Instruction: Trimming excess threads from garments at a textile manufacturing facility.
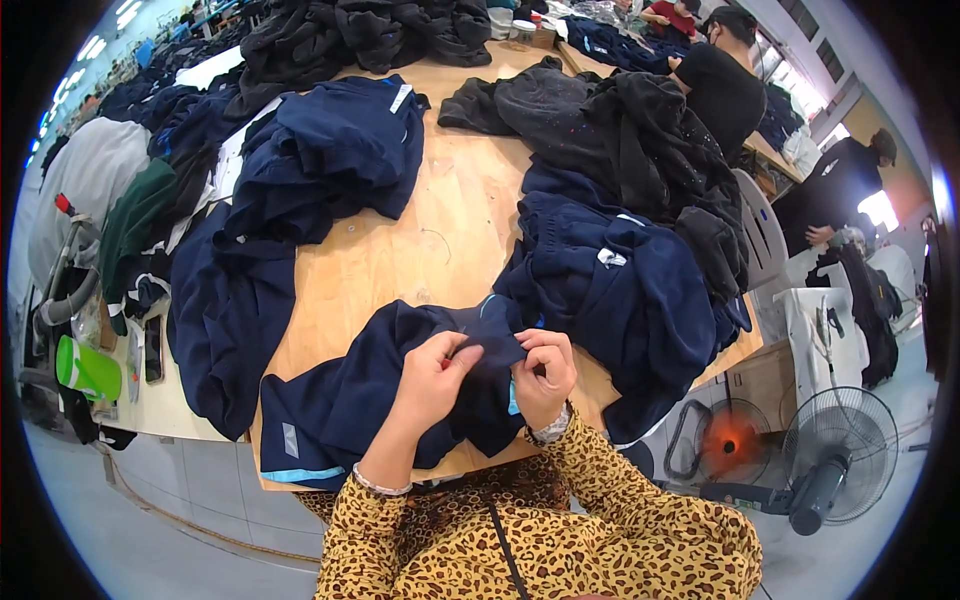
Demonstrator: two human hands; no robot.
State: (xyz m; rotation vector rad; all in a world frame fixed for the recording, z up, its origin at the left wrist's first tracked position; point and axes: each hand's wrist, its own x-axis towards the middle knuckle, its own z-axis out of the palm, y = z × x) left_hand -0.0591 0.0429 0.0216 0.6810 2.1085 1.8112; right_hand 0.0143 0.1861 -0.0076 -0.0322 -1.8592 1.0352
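Observation:
A navy garment (370, 365) with light blue trim lies along the near edge of the wooden table, one part of it lifted between my hands. My left hand (434, 375) pinches the raised cloth between thumb and fingers. On the other side of that cloth, my right hand (544, 372) grips its edge, with the fingers curled in. The stretch of fabric between the hands is slightly blurred. A small grey patch (291, 440) and a light blue band (300, 474) show at the garment's lower left corner.
Navy garments (630, 270) are heaped right, below black fleece cloth (640, 120). Another navy pile (330, 150) lies left on the wooden table (440, 210). A green cup (88, 368) and a phone (153, 348) are far left. A standing fan (840, 455) is lower right; people work beyond.

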